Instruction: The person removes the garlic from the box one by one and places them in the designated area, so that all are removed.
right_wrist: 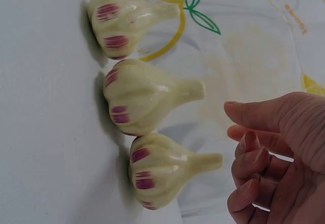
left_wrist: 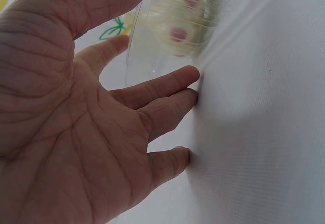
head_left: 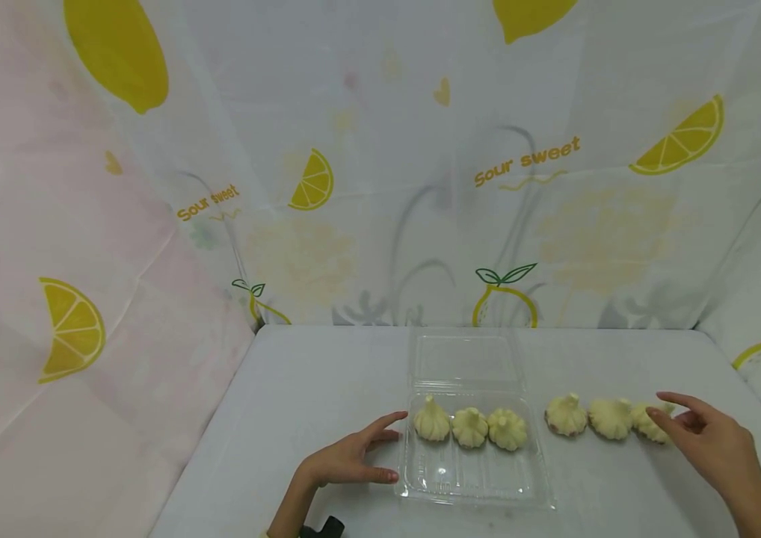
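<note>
A clear plastic clamshell box lies on the table with its lid folded back. Three pale garlic bulbs sit in a row in its far part. My left hand is at the box's left edge, thumb and fingers spread; in the left wrist view the palm shows nothing held. Three more garlic bulbs, with purple streaks, stand in a row right of the box. Beside the rightmost bulb is my right hand, fingers loosely bent, apart from its stem and holding nothing.
The white table meets a lemon-printed cloth at the back and sides. The open lid reaches toward the table's far edge. A small black object shows near my left wrist.
</note>
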`<state>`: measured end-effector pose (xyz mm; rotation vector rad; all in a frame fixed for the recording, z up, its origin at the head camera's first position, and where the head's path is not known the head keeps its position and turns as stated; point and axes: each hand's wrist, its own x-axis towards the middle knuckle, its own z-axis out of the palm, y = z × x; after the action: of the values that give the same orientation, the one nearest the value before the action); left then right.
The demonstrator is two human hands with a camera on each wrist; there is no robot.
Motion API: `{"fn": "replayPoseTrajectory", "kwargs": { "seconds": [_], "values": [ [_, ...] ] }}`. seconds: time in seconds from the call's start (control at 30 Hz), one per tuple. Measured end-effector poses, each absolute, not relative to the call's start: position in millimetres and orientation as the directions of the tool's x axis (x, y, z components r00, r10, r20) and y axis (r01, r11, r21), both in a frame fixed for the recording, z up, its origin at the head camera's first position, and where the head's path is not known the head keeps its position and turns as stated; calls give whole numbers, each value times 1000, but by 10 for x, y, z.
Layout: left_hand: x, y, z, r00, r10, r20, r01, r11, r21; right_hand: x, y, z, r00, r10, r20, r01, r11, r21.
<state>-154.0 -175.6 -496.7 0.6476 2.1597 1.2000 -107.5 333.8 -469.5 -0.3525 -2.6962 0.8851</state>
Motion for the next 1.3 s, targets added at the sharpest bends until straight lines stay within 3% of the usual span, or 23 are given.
{"fn": "replayPoseTrajectory", "kwargs": {
  "seconds": [1.3],
  "values": [
    [-1550, -1760, -4982, -713, 652, -259, 122, 479, 870, -1092, 2692, -4599, -924, 125, 361, -178, 695, -697]
  ]
}}
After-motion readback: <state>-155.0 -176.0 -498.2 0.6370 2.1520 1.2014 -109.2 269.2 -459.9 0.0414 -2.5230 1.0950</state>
